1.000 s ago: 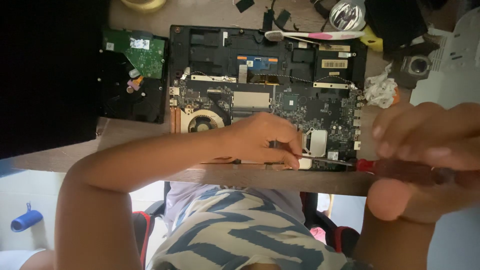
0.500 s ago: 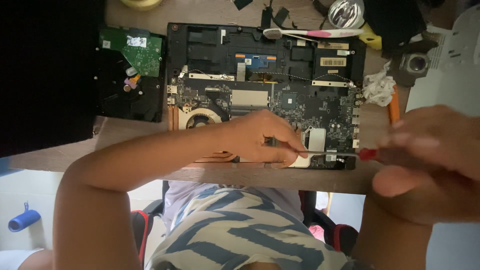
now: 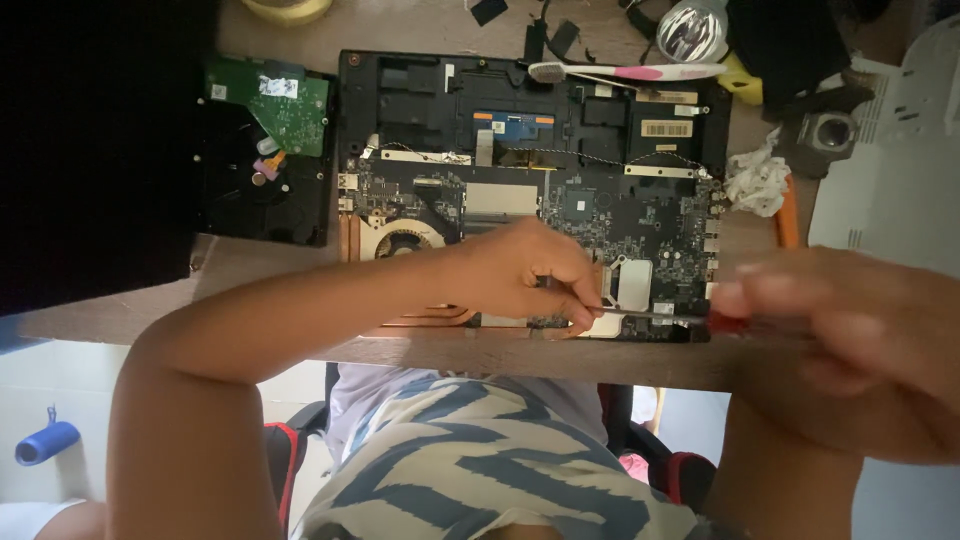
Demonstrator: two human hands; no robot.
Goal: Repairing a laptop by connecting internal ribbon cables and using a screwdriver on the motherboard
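Opened laptop [image 3: 530, 190] lies base-up on the wooden desk [image 3: 250, 290], near edge flush with the desk edge, cover off so the circuit board, copper heat pipes and fan are bare.

Left hand [image 3: 530, 275] rests on the board's near right part, fingers curled and pinched together around the tip end of a screwdriver [image 3: 660, 316] — probably steadying the tip on a small screw, though the screw itself is hidden under the fingertips. Right hand [image 3: 850, 340] sits off the laptop's right corner, close to the camera and blurred; it is wrapped around the red handle, grip closed. The two hands stand apart, joined only by the thin metal shaft running between them. Holding it low and nearly flat along the near edge keeps the tip on that corner of the board.

Laptop inside: dark board, silvery shield plates, a pale square pad near the left hand, black frame at the far half.

Around it — a bare hard drive [image 3: 265, 165] with green board just left of the laptop; a pink-and-white toothbrush [image 3: 625, 72] lying across its far edge; a crumpled white tissue [image 3: 757, 182] and an orange-handled tool [image 3: 787, 212] to the right; a silver flashlight [image 3: 690, 28] beyond.
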